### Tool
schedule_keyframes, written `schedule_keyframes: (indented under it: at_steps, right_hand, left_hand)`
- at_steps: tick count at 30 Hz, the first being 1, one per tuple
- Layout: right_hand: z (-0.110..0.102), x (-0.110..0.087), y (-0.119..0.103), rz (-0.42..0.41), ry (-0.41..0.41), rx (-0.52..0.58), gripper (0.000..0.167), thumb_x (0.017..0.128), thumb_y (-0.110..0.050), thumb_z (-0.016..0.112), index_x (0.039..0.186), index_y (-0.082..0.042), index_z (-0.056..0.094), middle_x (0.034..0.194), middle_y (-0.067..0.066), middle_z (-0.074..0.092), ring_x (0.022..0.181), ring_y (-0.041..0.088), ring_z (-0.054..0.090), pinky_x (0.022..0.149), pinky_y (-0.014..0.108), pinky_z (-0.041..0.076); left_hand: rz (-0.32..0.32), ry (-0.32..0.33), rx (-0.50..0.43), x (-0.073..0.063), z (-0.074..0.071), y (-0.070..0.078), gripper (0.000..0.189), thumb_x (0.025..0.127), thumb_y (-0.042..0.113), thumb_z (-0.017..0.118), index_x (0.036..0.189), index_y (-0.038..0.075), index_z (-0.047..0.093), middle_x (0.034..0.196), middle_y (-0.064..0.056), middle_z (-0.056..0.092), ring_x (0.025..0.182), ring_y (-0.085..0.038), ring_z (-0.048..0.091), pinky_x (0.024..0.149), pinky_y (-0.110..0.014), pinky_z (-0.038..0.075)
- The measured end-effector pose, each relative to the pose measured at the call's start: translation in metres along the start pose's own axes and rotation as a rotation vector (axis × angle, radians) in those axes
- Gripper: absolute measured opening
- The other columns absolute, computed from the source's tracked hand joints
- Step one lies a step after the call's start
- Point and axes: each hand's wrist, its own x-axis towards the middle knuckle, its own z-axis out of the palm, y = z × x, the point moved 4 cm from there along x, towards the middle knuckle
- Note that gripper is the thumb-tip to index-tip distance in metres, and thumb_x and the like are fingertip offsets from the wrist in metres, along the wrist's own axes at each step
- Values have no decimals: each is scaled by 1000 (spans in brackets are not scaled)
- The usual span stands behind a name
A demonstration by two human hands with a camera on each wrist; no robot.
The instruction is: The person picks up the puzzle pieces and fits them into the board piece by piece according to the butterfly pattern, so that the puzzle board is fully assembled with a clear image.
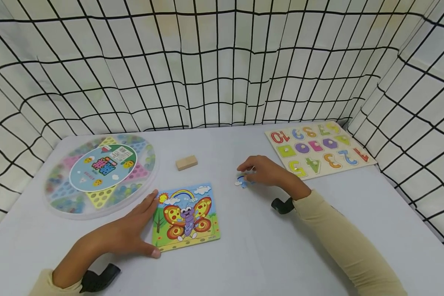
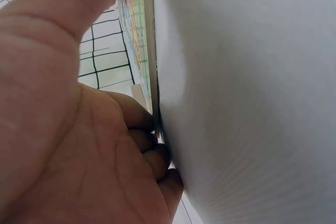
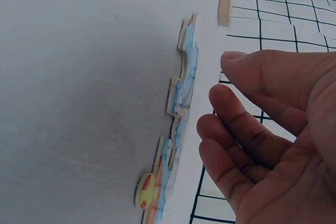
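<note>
A square butterfly puzzle board [image 1: 186,218] lies flat on the table. My left hand [image 1: 127,234] touches its left side, thumb at the near corner and fingers spread toward the far corner. In the left wrist view the board's edge [image 2: 151,51] runs past the fingers of my left hand [image 2: 89,145]. My right hand [image 1: 264,172] hovers over blue jigsaw pieces [image 1: 240,181], partly hidden under it. In the right wrist view these jigsaw pieces [image 3: 184,87] lie on the table, apart from the loosely bent fingers of my right hand [image 3: 262,135], which holds nothing.
A round board with marbles under clear plastic [image 1: 103,168] lies at the left. A small wooden block [image 1: 186,163] lies behind the butterfly board. At the back right is a number-and-shape puzzle board [image 1: 320,150]. Black netting [image 1: 207,65] surrounds the white table [image 1: 251,255].
</note>
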Motion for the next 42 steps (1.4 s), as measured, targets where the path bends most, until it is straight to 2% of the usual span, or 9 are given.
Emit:
schedule_keyframes:
  at_steps: [12, 20, 32, 42]
  right_hand:
    - [-3, -1, 4, 73, 11, -13, 32, 89, -2, 67, 120, -2, 67, 110, 5, 66, 103, 23, 56, 92, 36, 49]
    - [-3, 0, 6, 55, 21, -21, 31, 88, -1, 68, 119, -2, 67, 109, 6, 67, 102, 23, 58, 91, 35, 49]
    - [7, 3, 13, 98, -8, 4, 35, 86, 1, 71, 120, -3, 67, 109, 4, 64, 103, 20, 58, 92, 34, 48]
    - [5, 4, 4, 89, -32, -103, 27, 85, -4, 73, 112, -5, 71, 97, 3, 59, 91, 20, 51, 80, 33, 46]
  left_hand:
    - [17, 8, 16, 2, -1, -1, 136, 63, 69, 77, 154, -1, 6, 161, -15, -10, 145, -42, -1, 110, -61, 19]
    - [16, 8, 7, 1, 0, -2, 136, 62, 68, 78, 155, -1, 6, 162, -14, -9, 145, -42, 0, 110, -62, 20]
    - [2, 9, 1, -1, 0, 0, 136, 62, 67, 79, 155, -1, 7, 162, -14, -9, 145, -42, 0, 110, -62, 20]
    - [15, 13, 2, -2, -2, 1, 135, 62, 68, 78, 154, -3, 7, 161, -16, -8, 145, -43, 0, 110, -61, 18]
